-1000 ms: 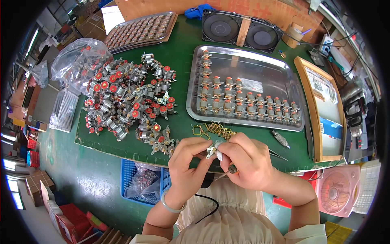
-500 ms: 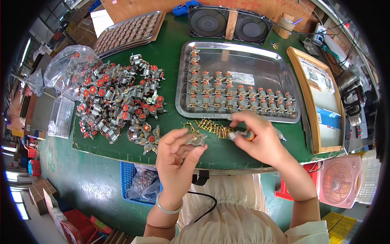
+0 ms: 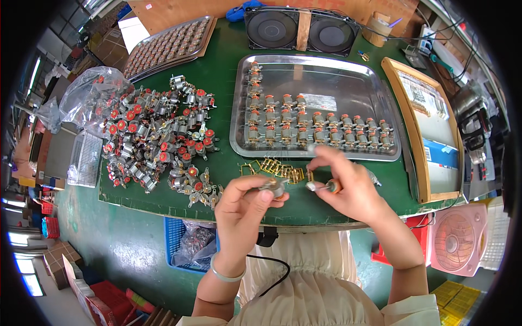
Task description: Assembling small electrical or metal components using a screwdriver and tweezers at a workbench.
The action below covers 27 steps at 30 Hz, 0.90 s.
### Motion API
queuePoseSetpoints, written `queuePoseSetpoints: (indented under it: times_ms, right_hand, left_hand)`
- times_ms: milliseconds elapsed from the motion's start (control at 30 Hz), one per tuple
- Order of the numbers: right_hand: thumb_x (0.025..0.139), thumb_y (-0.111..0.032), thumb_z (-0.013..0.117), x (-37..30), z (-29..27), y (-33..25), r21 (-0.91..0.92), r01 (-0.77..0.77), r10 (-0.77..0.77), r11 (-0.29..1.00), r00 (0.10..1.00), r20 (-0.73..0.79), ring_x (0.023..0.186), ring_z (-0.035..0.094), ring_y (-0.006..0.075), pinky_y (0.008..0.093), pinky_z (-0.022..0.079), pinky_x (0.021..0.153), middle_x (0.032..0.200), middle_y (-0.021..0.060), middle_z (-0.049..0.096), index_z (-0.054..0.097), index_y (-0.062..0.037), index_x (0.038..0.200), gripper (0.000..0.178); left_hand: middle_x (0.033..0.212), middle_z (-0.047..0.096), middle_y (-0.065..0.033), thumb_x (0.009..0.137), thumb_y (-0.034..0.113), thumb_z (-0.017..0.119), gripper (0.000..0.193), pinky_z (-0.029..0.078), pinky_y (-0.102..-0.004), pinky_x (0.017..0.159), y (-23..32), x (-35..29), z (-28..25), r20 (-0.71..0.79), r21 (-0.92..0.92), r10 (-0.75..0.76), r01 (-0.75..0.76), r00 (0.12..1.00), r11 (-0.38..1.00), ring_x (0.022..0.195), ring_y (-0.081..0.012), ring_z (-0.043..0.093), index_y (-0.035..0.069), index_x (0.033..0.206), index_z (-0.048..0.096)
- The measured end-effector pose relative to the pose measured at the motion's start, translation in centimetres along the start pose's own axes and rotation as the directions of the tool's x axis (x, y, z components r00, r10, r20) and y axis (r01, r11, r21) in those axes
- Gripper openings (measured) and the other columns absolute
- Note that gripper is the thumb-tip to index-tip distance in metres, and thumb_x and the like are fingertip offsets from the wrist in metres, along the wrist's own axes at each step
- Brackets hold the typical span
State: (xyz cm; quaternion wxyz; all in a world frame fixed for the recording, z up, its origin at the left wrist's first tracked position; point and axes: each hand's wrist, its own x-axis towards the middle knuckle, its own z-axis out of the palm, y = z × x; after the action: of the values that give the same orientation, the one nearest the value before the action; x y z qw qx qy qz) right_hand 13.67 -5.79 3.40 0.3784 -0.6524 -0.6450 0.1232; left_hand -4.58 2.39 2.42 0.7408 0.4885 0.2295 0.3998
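Observation:
My left hand (image 3: 242, 209) is closed on a small metal motor (image 3: 275, 188), which has thin side tabs and is pinched between thumb and fingers. Facing it, my right hand (image 3: 350, 187) holds a small brass bracket (image 3: 310, 175) at its fingertips. An orange-handled tool (image 3: 334, 186) is tucked inside the same hand, its far end hidden. Just beyond both hands lies a small pile of brass brackets (image 3: 280, 168) on the green table (image 3: 296, 209). Behind them, the steel tray (image 3: 348, 70) carries rows of motors with orange tops standing upright.
On the left is a heap of loose motors (image 3: 157, 136) with red discs, beside a clear plastic bag (image 3: 89, 98). A filled tray (image 3: 168, 46) lies at the back left, near two black fans (image 3: 302, 30). To the right leans a wooden-framed box (image 3: 424, 130).
My left hand has moved slightly right and turned the motor. A brass bracket now shows upright at my right fingertips. The whole view has shifted slightly.

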Motion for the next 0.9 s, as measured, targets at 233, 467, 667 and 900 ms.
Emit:
queuePoseSetpoints:
  times_ms: [233, 467, 667, 900]
  right_hand:
    - [0.075, -0.005, 0.064, 0.0, -1.3, -0.2, 0.661, -0.194, 0.176, 0.724, 0.98, 0.095, 0.058, 0.045, 0.0023, 0.0154, 0.035, 0.052, 0.091, 0.011, 0.059, 0.035, -0.0073, 0.123, 0.056]
    - [0.076, -0.011, 0.066, 0.0, -1.4, 0.0, 0.738, -0.275, 0.226, 0.616, 0.959, 0.168, 0.058, 0.046, 0.0021, 0.0145, 0.035, 0.05, 0.091, 0.0119, 0.059, 0.034, -0.007, 0.124, 0.058]
    - [0.076, -0.011, 0.066, 0.4, -1.3, -0.4, 0.8, -0.286, 0.209, 0.528, 0.956, 0.203, 0.056, 0.044, 0.0017, 0.0147, 0.034, 0.047, 0.093, 0.0119, 0.059, 0.035, -0.0069, 0.123, 0.057]
    - [0.077, -0.01, 0.065, 0.2, -0.9, -1.0, 0.813, -0.275, 0.265, 0.514, 0.952, 0.155, 0.063, 0.049, 0.0039, 0.0149, 0.036, 0.049, 0.096, 0.0116, 0.058, 0.035, -0.0056, 0.122, 0.054]
  left_hand:
    - [0.091, 0.058, -0.0122, 0.083, -0.001, 0.053, 0.017, 0.053, -0.0267, 0.069, -0.5, 0.7, 1.6, 0.16, 0.033, -0.009, 0.004, 0.987, 0.999, 0.08, -0.0192, 0.061, -0.005, 0.098, 0.048]
    - [0.087, 0.06, -0.0134, 0.082, 0.0, 0.054, 0.015, 0.054, -0.0256, 0.065, 0.4, 1.0, 2.1, 0.203, 0.008, -0.106, 0.107, 0.973, 0.994, 0.076, -0.0193, 0.063, -0.005, 0.096, 0.05]
    - [0.087, 0.06, -0.0131, 0.082, 0.001, 0.055, 0.015, 0.055, -0.0259, 0.065, 0.2, 1.3, 2.8, 0.19, 0.017, -0.142, 0.141, 0.972, 0.99, 0.076, -0.0202, 0.063, -0.005, 0.095, 0.05]
    - [0.092, 0.057, -0.0132, 0.082, 0.001, 0.055, 0.015, 0.055, -0.0262, 0.065, 0.0, 1.4, 3.0, 0.149, -0.015, -0.132, 0.136, 0.98, 0.991, 0.077, -0.0215, 0.063, -0.005, 0.095, 0.05]
